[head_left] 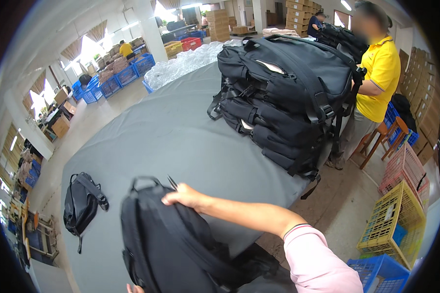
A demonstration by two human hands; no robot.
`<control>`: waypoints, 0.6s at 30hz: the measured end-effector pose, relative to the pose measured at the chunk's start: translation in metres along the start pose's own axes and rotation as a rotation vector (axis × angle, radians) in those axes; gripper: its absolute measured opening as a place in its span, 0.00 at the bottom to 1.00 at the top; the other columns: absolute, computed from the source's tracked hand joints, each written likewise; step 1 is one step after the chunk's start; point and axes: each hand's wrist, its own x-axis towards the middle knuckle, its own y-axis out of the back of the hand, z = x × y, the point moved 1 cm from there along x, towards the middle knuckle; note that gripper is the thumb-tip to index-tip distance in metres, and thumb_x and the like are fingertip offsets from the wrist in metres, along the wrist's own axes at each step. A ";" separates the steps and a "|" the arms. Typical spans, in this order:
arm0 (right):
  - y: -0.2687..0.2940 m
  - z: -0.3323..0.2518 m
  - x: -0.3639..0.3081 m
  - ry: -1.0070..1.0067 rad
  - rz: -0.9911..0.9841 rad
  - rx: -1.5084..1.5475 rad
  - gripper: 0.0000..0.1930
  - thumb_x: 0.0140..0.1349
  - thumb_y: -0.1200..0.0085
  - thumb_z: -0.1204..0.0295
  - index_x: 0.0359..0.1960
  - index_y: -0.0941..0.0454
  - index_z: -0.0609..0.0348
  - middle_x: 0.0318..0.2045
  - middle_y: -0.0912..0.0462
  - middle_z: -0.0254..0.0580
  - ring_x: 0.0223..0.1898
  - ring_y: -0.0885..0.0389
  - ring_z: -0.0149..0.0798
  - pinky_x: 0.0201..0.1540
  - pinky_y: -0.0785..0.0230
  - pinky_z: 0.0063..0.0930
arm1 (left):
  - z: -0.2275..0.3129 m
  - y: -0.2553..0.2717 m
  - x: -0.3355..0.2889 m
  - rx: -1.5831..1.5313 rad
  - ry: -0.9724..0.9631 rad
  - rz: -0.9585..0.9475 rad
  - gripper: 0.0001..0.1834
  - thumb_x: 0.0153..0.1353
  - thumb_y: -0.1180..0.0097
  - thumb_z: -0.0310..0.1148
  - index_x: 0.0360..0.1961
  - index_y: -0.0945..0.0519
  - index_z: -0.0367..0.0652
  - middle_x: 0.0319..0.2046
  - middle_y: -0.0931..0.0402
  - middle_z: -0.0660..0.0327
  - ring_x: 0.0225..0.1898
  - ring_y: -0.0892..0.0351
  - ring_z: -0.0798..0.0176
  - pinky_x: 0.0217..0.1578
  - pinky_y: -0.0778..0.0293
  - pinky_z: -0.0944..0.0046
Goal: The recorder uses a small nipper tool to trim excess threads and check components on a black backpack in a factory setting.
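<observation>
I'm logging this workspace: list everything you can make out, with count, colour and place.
Backpack: one, black, table's near side
Pointed tool: one, dark, by backpack's top
Small bag: one, black, table's left
Bag pile: one, black, table's right; bag count unclear
Table: one, grey, centre
Clear wrap: one heap, beyond table
Crates: several, blue, yellow, red, right and background
Stool: one, brown, right
Boxes: many, brown, right and background
Workers: at least three, yellow or dark tops, background
Sleeve: one, pink, lower right
Right hand: one, bare, at backpack's top
Left hand: one, bare, lower edge, mostly hidden
</observation>
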 end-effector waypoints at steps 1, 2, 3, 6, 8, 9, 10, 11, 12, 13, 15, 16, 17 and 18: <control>-0.007 -0.029 0.004 0.102 0.005 0.054 0.11 0.47 0.40 0.70 0.21 0.22 0.68 0.20 0.23 0.36 0.23 0.27 0.26 0.25 0.34 0.26 | 0.029 -0.019 -0.015 -0.204 -0.082 0.075 0.31 0.65 0.48 0.34 0.66 0.45 0.40 0.62 0.40 0.49 0.58 0.33 0.50 0.53 0.30 0.53; -0.021 -0.065 0.007 0.206 -0.008 0.112 0.11 0.48 0.41 0.70 0.19 0.23 0.68 0.18 0.24 0.34 0.21 0.28 0.25 0.24 0.35 0.26 | 0.046 -0.021 -0.011 -0.317 -0.214 0.086 0.30 0.66 0.49 0.33 0.65 0.44 0.39 0.61 0.38 0.49 0.58 0.33 0.50 0.53 0.29 0.54; -0.038 -0.102 0.009 0.368 -0.040 0.172 0.09 0.48 0.42 0.71 0.18 0.23 0.67 0.17 0.25 0.32 0.21 0.29 0.24 0.23 0.35 0.25 | 0.054 -0.019 0.000 -0.433 -0.346 0.100 0.28 0.66 0.50 0.32 0.65 0.42 0.38 0.60 0.36 0.49 0.57 0.32 0.49 0.53 0.29 0.54; -0.051 -0.206 0.015 0.818 0.123 0.159 0.11 0.46 0.41 0.73 0.11 0.28 0.63 0.14 0.27 0.31 0.19 0.32 0.25 0.22 0.38 0.28 | 0.060 -0.021 0.036 -0.381 -0.560 0.009 0.29 0.66 0.50 0.41 0.65 0.41 0.46 0.65 0.43 0.57 0.60 0.37 0.57 0.57 0.38 0.56; -0.008 -0.266 0.038 1.251 0.643 0.000 0.18 0.43 0.38 0.69 0.06 0.34 0.62 0.09 0.35 0.34 0.16 0.35 0.30 0.21 0.41 0.33 | 0.070 -0.052 0.016 -0.346 -0.573 -0.077 0.28 0.66 0.50 0.40 0.65 0.41 0.46 0.64 0.41 0.58 0.58 0.34 0.59 0.55 0.36 0.57; -0.004 -0.293 0.004 1.254 0.545 0.045 0.21 0.43 0.39 0.64 0.07 0.36 0.62 0.10 0.35 0.35 0.17 0.35 0.31 0.21 0.41 0.34 | 0.070 -0.053 0.009 -0.311 -0.582 -0.106 0.28 0.67 0.51 0.39 0.65 0.40 0.46 0.63 0.39 0.59 0.56 0.32 0.61 0.54 0.35 0.59; 0.018 -0.316 -0.014 1.234 0.642 0.190 0.20 0.45 0.40 0.63 0.08 0.33 0.63 0.11 0.35 0.35 0.17 0.35 0.31 0.21 0.41 0.34 | 0.064 -0.054 0.009 -0.322 -0.585 -0.110 0.28 0.67 0.51 0.39 0.65 0.40 0.46 0.63 0.39 0.59 0.56 0.32 0.61 0.54 0.35 0.59; 0.042 -0.330 -0.027 1.238 0.654 0.273 0.16 0.45 0.40 0.63 0.15 0.29 0.64 0.16 0.30 0.37 0.17 0.32 0.34 0.22 0.37 0.35 | 0.054 -0.053 0.013 -0.260 -0.560 -0.092 0.27 0.67 0.51 0.40 0.65 0.40 0.45 0.63 0.39 0.59 0.56 0.32 0.61 0.53 0.34 0.59; 0.075 -0.337 -0.039 1.039 0.663 0.409 0.16 0.45 0.40 0.64 0.24 0.26 0.68 0.21 0.25 0.42 0.19 0.28 0.38 0.25 0.32 0.35 | 0.047 -0.056 0.014 -0.201 -0.535 -0.077 0.27 0.67 0.51 0.40 0.65 0.40 0.45 0.63 0.40 0.59 0.56 0.31 0.62 0.53 0.34 0.60; 0.104 -0.340 -0.048 1.218 0.651 0.403 0.24 0.44 0.39 0.64 0.38 0.29 0.72 0.30 0.23 0.49 0.23 0.24 0.42 0.29 0.28 0.37 | 0.045 -0.060 0.010 -0.203 -0.491 -0.022 0.25 0.65 0.50 0.35 0.63 0.36 0.43 0.60 0.36 0.58 0.55 0.31 0.62 0.52 0.33 0.63; 0.153 -0.333 -0.064 1.277 0.791 0.484 0.33 0.44 0.35 0.67 0.51 0.36 0.71 0.44 0.25 0.51 0.39 0.22 0.44 0.34 0.28 0.36 | 0.032 -0.059 0.019 -0.172 -0.460 -0.067 0.25 0.65 0.50 0.33 0.62 0.37 0.40 0.59 0.35 0.53 0.56 0.31 0.57 0.52 0.31 0.59; 0.183 -0.329 -0.073 1.140 1.064 0.440 0.34 0.46 0.36 0.67 0.54 0.36 0.69 0.47 0.26 0.50 0.42 0.23 0.42 0.35 0.29 0.34 | 0.022 -0.057 0.025 -0.129 -0.433 -0.117 0.25 0.66 0.51 0.30 0.62 0.38 0.36 0.58 0.34 0.47 0.57 0.31 0.52 0.52 0.29 0.56; 0.191 -0.321 -0.075 1.110 1.244 0.432 0.36 0.47 0.37 0.66 0.58 0.38 0.68 0.49 0.26 0.48 0.42 0.23 0.41 0.36 0.29 0.32 | 0.011 -0.059 0.033 -0.076 -0.472 -0.070 0.22 0.65 0.50 0.27 0.59 0.34 0.37 0.51 0.29 0.49 0.49 0.26 0.57 0.46 0.26 0.61; 0.204 -0.314 -0.074 1.030 1.342 0.482 0.36 0.49 0.36 0.67 0.59 0.38 0.68 0.50 0.25 0.48 0.43 0.23 0.41 0.38 0.29 0.30 | -0.006 -0.059 0.045 -0.073 -0.470 -0.066 0.22 0.65 0.50 0.27 0.59 0.34 0.37 0.51 0.29 0.49 0.49 0.26 0.57 0.46 0.26 0.61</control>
